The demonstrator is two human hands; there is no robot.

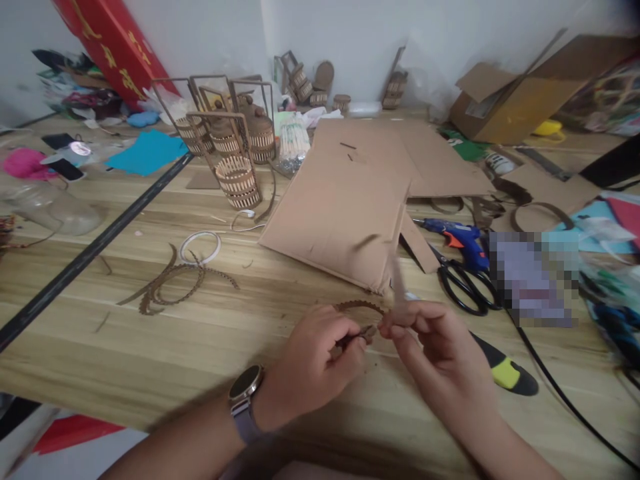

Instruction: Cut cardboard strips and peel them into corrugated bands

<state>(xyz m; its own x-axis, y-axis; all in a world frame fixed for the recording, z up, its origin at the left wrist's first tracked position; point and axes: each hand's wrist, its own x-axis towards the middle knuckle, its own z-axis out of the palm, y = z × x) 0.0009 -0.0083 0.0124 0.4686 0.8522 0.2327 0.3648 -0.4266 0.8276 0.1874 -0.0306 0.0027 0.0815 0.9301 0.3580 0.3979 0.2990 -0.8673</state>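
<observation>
My left hand (320, 350), with a watch on its wrist, is closed over the table near its front. Its thumb and fingers pinch a brown notched cardboard strip (361, 305), which curves away behind the fingers. Close beside it, my right hand (435, 347) is closed in a pinch on a plain brown cardboard strip (397, 277) that sticks up, blurred by motion. The fingertips of both hands nearly meet; whether the two strips join there is hidden. More notched strips (173, 283) lie coiled on the table to the left, by a white tape ring (200, 247).
A cardboard sheet (345, 220) lies ahead of my hands. Small slatted baskets (239, 181) with tall handles stand at back left. To the right are black scissors (465, 287), a blue glue gun (463, 241), a yellow-and-black handle (507, 373) and a black cable (560, 393).
</observation>
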